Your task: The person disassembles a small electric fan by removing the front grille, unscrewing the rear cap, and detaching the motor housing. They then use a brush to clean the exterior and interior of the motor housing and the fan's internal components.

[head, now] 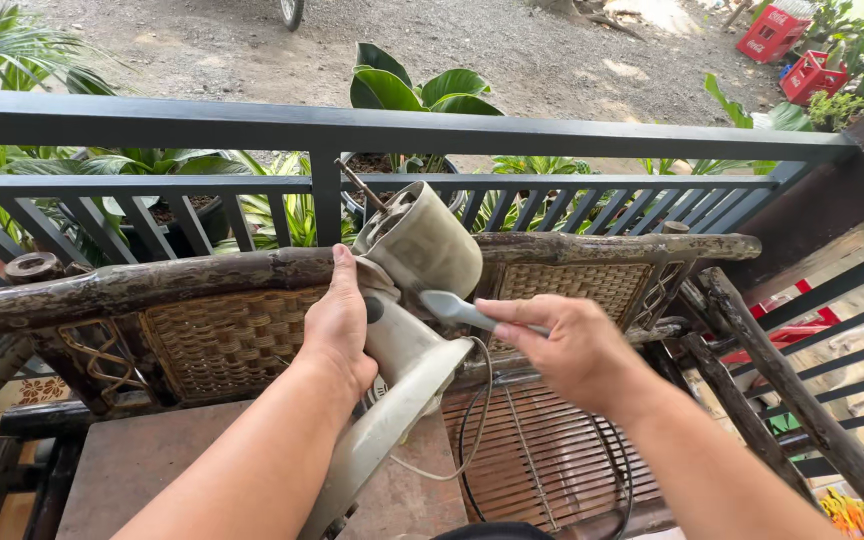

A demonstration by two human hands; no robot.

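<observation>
A dirty cream fan motor housing [427,245] on its stand neck [402,345] tilts up in front of me, its bare metal shaft [357,185] pointing to the upper left. My left hand [337,325] grips the neck just below the motor. My right hand [572,350] holds a small grey-handled tool [452,308], whose tip touches the underside of the motor housing. The fan's cream base [382,430] slopes down toward me, and a black cord [472,440] loops beneath it.
A wooden bench with woven cane panels [222,340] stands right behind the fan. A wire fan guard [542,460] lies on the bench's slatted seat. A dark metal railing [352,130] runs across, with potted plants [412,90] and a gravel yard beyond. Red crates [792,50] stand far right.
</observation>
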